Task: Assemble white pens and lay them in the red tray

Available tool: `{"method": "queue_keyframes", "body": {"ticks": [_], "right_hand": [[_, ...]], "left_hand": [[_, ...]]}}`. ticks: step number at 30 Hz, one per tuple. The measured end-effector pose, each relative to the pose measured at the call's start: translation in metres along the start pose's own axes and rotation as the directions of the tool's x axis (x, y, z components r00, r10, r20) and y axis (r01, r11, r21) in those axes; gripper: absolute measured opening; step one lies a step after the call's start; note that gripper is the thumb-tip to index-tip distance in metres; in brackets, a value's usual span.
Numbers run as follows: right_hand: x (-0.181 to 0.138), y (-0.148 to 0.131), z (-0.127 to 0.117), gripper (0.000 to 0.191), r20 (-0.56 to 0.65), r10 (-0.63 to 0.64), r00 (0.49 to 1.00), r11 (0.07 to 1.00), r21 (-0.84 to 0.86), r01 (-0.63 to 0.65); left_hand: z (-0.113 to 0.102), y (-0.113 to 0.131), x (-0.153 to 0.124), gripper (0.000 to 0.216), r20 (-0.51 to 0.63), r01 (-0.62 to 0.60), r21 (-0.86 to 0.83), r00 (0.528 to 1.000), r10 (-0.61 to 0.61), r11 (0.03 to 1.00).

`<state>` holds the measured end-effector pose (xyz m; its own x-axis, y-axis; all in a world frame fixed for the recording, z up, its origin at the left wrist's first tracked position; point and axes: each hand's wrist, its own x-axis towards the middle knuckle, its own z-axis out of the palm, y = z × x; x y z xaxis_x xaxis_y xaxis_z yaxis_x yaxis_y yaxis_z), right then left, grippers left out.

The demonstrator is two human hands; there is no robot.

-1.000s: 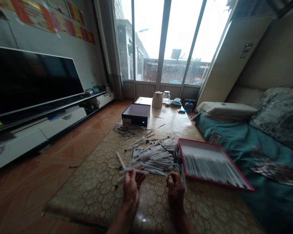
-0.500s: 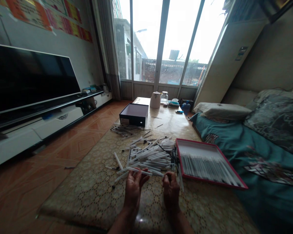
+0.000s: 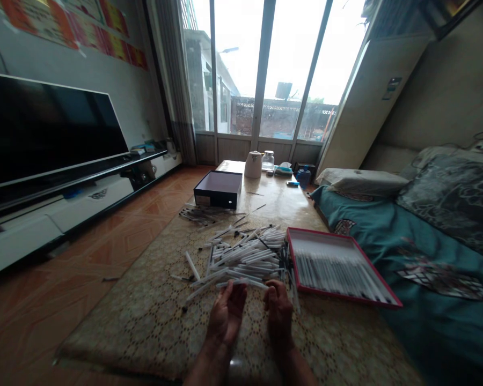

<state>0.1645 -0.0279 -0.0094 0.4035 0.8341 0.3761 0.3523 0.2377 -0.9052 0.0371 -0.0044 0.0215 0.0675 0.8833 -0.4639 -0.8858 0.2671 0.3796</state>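
A heap of white pen barrels (image 3: 245,254) lies in the middle of a low patterned table (image 3: 153,316). My left hand (image 3: 227,313) is at the near edge of the heap, fingers curled around a white pen barrel (image 3: 241,282) that lies across its fingertips. My right hand (image 3: 279,311) sits close beside it, fingers pinched together near the same barrel's right end; what they hold is too small to make out. A red-edged tray (image 3: 338,266) filled with rows of pens lies just right of the heap.
A dark open box (image 3: 218,188) and a bundle of dark refills (image 3: 197,215) sit further along the table. A white kettle (image 3: 253,164) and a jar (image 3: 268,160) stand at the far end. A teal-covered sofa (image 3: 426,289) runs on the right, a television (image 3: 44,134) on the left.
My two hands have drawn closer together at the heap's edge, the left one shifting right with the barrel. The camera has also drifted a little.
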Motion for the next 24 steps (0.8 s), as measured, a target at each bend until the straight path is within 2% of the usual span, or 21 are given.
{"method": "queue_keyframes", "body": {"ticks": [3, 6, 8, 10, 12, 13, 14, 15, 19, 24], "right_hand": [[0.000, -0.002, 0.001, 0.028, -0.012, 0.056, 0.998, 0.997, 0.060, -0.055], [0.007, -0.007, -0.001, 0.030, 0.028, 0.149, 0.988, 0.975, 0.163, -0.151], [0.019, -0.010, -0.005, 0.032, 0.077, 0.208, 0.975, 0.948, 0.230, -0.220], [0.036, -0.009, -0.011, 0.035, 0.083, 0.226, 0.971, 0.947, 0.215, -0.239], [0.059, -0.004, -0.020, 0.034, 0.034, 0.153, 0.988, 0.988, -0.011, -0.153], [0.071, -0.001, -0.024, 0.032, 0.036, 0.076, 0.996, 0.974, -0.218, -0.066], [0.084, 0.003, -0.028, 0.030, 0.069, 0.007, 0.998, 0.893, -0.450, 0.025], [0.096, 0.007, -0.031, 0.027, 0.091, -0.009, 0.996, 0.844, -0.533, 0.056], [0.138, 0.019, -0.033, 0.021, 0.206, -0.010, 0.979, 0.708, -0.690, 0.152], [0.166, 0.021, -0.019, 0.021, 0.431, 0.073, 0.900, 0.540, -0.775, 0.328]], "left_hand": [[-0.004, 0.006, 0.001, 0.009, 0.029, -0.037, 0.042, 0.999, 0.036, 0.998], [-0.008, 0.011, 0.003, 0.008, 0.063, -0.119, 0.143, 0.992, 0.111, 0.983], [-0.011, 0.012, 0.004, 0.011, 0.087, -0.142, 0.198, 0.988, 0.127, 0.970], [-0.014, 0.012, 0.006, 0.012, 0.110, -0.135, 0.214, 0.987, 0.113, 0.967], [-0.016, 0.012, 0.007, 0.012, 0.126, -0.127, 0.208, 0.987, 0.102, 0.970], [-0.017, 0.012, 0.007, 0.012, 0.133, -0.125, 0.203, 0.986, 0.099, 0.971], [-0.017, 0.012, 0.008, 0.012, 0.141, -0.126, 0.201, 0.985, 0.099, 0.972], [-0.018, 0.012, 0.008, 0.012, 0.146, -0.129, 0.201, 0.984, 0.101, 0.971], [-0.018, 0.012, 0.007, 0.011, 0.153, -0.149, 0.214, 0.981, 0.118, 0.965], [-0.020, 0.011, 0.010, 0.014, 0.146, -0.162, 0.215, 0.980, 0.133, 0.963]]}}
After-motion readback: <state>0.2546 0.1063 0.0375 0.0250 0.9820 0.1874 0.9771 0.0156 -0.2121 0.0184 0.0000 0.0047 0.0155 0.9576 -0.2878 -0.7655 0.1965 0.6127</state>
